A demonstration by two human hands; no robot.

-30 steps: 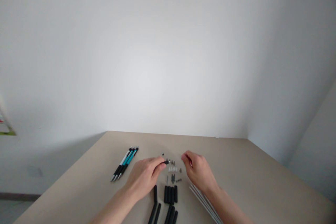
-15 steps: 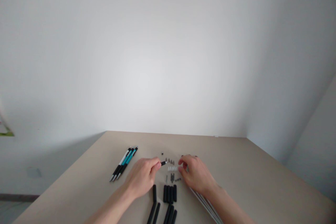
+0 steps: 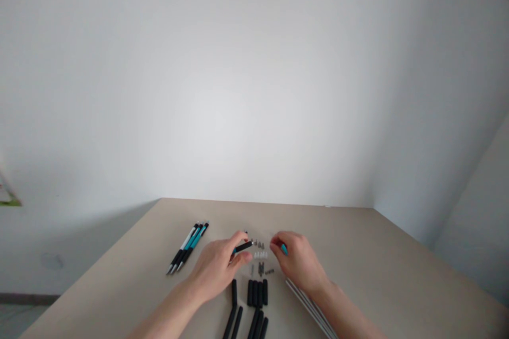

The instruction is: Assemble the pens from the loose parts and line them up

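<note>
My left hand (image 3: 218, 262) is left of the small parts, holding a pen part with a black end (image 3: 243, 247). Its thumb and index finger are spread around the part, and a bit of blue shows near the fingers. My right hand (image 3: 298, 259) is closed on a turquoise pen barrel (image 3: 283, 249), mostly hidden by the fingers. Between the hands lie small metal pen tips (image 3: 259, 245), a row of white plastic pieces (image 3: 261, 255) and several springs (image 3: 261, 268).
Three pens (image 3: 188, 248) lie side by side at the left. Short black tubes (image 3: 257, 293) and longer black pieces (image 3: 258, 325) lie nearer me, with more black pieces (image 3: 234, 302) to their left. Thin whitish rods (image 3: 312, 309) run beside my right forearm.
My left thumb and index finger have moved from a pinch to spread apart, showing more of the black-ended part. A turquoise barrel now shows in my right hand, whose fingers have curled in.
</note>
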